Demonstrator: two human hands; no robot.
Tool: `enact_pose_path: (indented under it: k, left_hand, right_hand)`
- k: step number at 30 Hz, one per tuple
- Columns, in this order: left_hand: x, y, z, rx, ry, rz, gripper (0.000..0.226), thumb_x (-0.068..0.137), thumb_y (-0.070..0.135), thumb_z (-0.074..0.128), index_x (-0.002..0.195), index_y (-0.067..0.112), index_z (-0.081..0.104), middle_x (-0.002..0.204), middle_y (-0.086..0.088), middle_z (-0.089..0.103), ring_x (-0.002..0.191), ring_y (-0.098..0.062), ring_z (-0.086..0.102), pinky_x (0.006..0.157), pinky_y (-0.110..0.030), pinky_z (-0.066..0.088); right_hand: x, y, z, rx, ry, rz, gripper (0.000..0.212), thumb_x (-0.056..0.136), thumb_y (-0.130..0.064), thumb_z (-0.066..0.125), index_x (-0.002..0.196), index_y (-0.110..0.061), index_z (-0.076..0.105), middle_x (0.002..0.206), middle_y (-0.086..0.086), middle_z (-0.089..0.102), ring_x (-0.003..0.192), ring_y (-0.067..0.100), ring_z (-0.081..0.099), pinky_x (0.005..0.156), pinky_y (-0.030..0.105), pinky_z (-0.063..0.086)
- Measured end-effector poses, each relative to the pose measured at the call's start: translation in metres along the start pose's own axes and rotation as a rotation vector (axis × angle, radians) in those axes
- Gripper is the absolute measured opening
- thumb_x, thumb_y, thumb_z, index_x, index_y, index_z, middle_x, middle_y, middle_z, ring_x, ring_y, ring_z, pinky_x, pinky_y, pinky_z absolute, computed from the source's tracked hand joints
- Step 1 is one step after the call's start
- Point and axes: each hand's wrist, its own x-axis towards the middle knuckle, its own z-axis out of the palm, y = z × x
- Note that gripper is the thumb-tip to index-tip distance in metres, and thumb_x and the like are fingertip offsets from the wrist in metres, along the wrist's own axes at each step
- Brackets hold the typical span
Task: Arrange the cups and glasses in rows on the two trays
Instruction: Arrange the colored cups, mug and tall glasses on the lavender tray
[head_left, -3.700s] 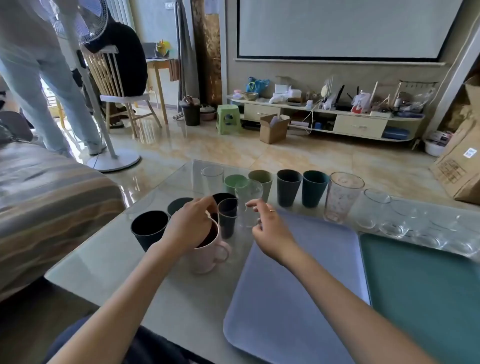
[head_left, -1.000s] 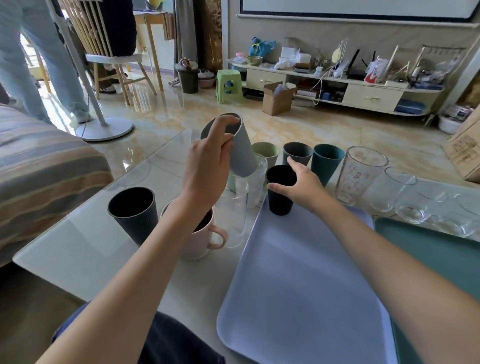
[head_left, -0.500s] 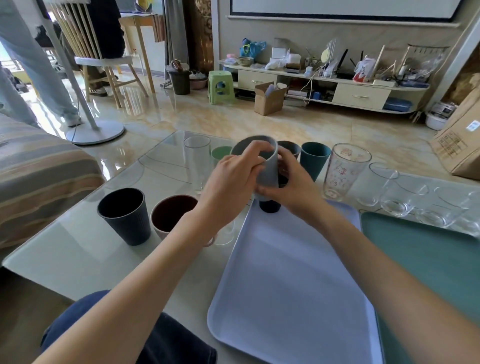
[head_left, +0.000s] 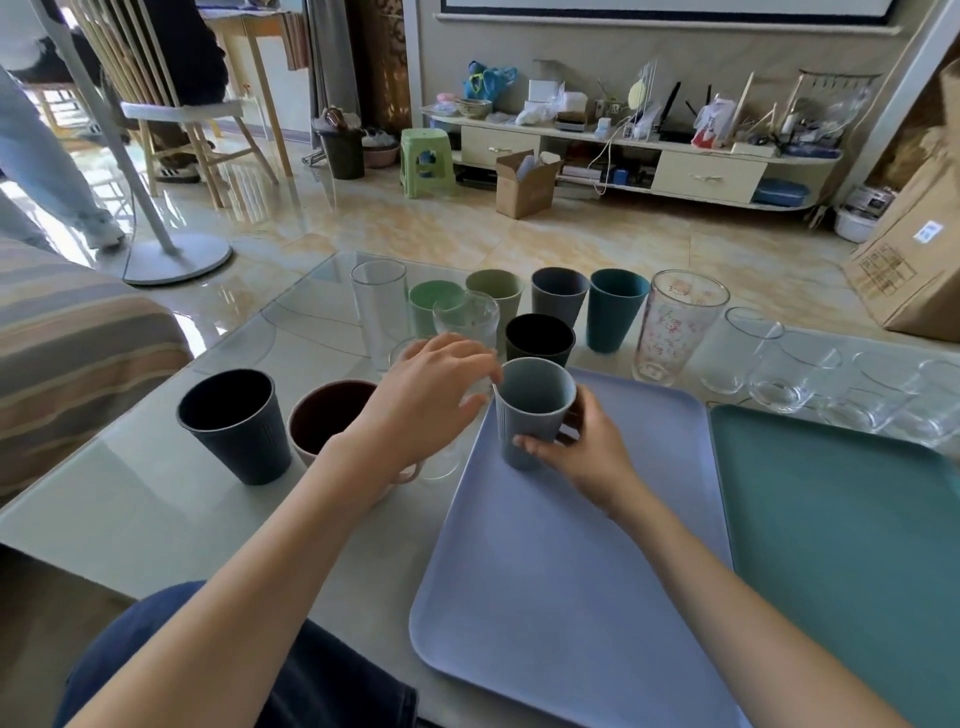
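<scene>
Grey-blue cup (head_left: 535, 410) on lilac tray (head_left: 571, 571), right hand (head_left: 587, 452) gripping, left hand (head_left: 426, 400) relaxed beside

Bare forearms, no sleeves visible; dark navy trousers (head_left: 322, 691) on lap.

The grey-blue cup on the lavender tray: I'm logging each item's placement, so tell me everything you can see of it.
The grey-blue cup is a tapered, handleless tumbler with fine vertical ribs on its lower wall and a smooth band near the rim; it looks like matte plastic. It is upright, open side up, and looks empty. It is at the far left corner of the lavender tray, just in front of a black cup. The right hand grips its lower wall; the left hand is beside its rim, contact unclear.
</scene>
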Motion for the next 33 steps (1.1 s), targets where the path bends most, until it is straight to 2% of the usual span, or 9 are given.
enact_pose_path:
  k: [4,9,13,18,24,27,30,31,33]
  left_hand:
    - [-0.001,-0.005,0.001,-0.028,-0.020,0.008,0.022,0.087,0.016,0.059,0.107,0.022,0.063,0.129,0.006,0.058,0.127,-0.017,0.044,0.104,-0.037,0.035]
    - [-0.003,-0.014,-0.008,-0.233,0.102,-0.052,0.024,0.090,0.007,0.053,0.105,0.019,0.066,0.120,0.000,0.064,0.118,-0.019,0.053,0.101,-0.039,0.042]
    - [-0.021,-0.036,-0.029,-0.216,0.209,-0.358,0.038,0.088,-0.003,0.042,0.107,0.021,0.065,0.118,-0.003,0.063,0.111,-0.024,0.054,0.090,-0.033,0.039]
    - [-0.053,-0.066,-0.052,-0.082,0.380,-0.749,0.042,0.080,-0.004,0.036,0.102,0.019,0.064,0.117,-0.010,0.061,0.105,-0.034,0.055,0.085,-0.040,0.043]
    - [-0.079,-0.097,-0.048,0.091,-0.020,-1.033,0.031,0.093,0.023,0.041,0.121,0.015,0.052,0.128,-0.018,0.048,0.123,-0.036,0.037,0.095,-0.051,0.036]
    - [-0.081,-0.106,-0.044,0.001,-0.037,-1.017,0.033,0.096,0.037,0.036,0.112,0.020,0.060,0.128,-0.013,0.047,0.126,-0.033,0.030,0.095,-0.053,0.035]
    - [-0.082,-0.113,-0.043,-0.107,-0.080,-0.973,0.039,0.090,0.049,0.047,0.067,0.018,0.055,0.084,-0.009,0.058,0.100,-0.034,0.053,0.080,-0.045,0.045]
    - [-0.083,-0.114,-0.042,-0.111,-0.119,-0.951,0.036,0.088,0.046,0.053,0.067,0.017,0.053,0.075,-0.007,0.056,0.090,-0.034,0.056,0.075,-0.042,0.046]
    - [-0.084,-0.113,-0.043,-0.044,-0.164,-0.933,0.016,0.086,0.030,0.060,0.081,0.016,0.057,0.087,-0.009,0.060,0.089,-0.033,0.056,0.074,-0.041,0.046]
  right_hand:
    - [0.000,0.001,0.008,-0.022,0.026,0.010,0.076,0.069,-0.017,0.082,0.133,-0.023,0.040,0.121,-0.008,0.054,0.110,0.011,0.053,0.077,0.012,0.047]
    - [-0.002,0.004,0.002,-0.068,-0.054,0.037,0.087,0.067,-0.021,0.084,0.137,-0.026,0.031,0.131,-0.008,0.045,0.123,0.013,0.044,0.104,0.032,0.040]
    - [-0.015,-0.008,-0.001,-0.114,0.048,-0.046,0.095,0.069,-0.038,0.080,0.144,-0.028,0.022,0.145,-0.009,0.031,0.134,0.010,0.031,0.109,0.031,0.030]
    - [-0.032,-0.048,0.017,-0.257,0.196,-0.298,0.064,0.080,-0.047,0.057,0.137,-0.027,0.035,0.132,-0.016,0.037,0.128,0.007,0.029,0.102,0.023,0.027]
    - [-0.031,-0.087,0.065,-0.445,0.154,-0.557,0.045,0.086,-0.032,0.057,0.128,-0.020,0.045,0.127,-0.003,0.050,0.120,0.012,0.035,0.102,0.031,0.032]
    - [-0.026,-0.096,0.084,-0.487,0.105,-0.562,0.043,0.087,-0.032,0.055,0.127,-0.020,0.046,0.128,-0.002,0.050,0.122,0.016,0.035,0.102,0.029,0.029]
    - [-0.023,-0.100,0.093,-0.511,0.056,-0.542,0.040,0.089,-0.028,0.056,0.127,-0.020,0.047,0.127,0.001,0.050,0.124,0.018,0.033,0.099,0.023,0.022]
    - [-0.022,-0.100,0.096,-0.524,0.040,-0.540,0.040,0.089,-0.027,0.056,0.127,-0.020,0.047,0.127,0.001,0.050,0.125,0.019,0.033,0.098,0.023,0.021]
    - [-0.020,-0.100,0.099,-0.543,0.019,-0.534,0.039,0.089,-0.027,0.056,0.127,-0.021,0.047,0.128,0.000,0.050,0.128,0.019,0.033,0.097,0.023,0.020]
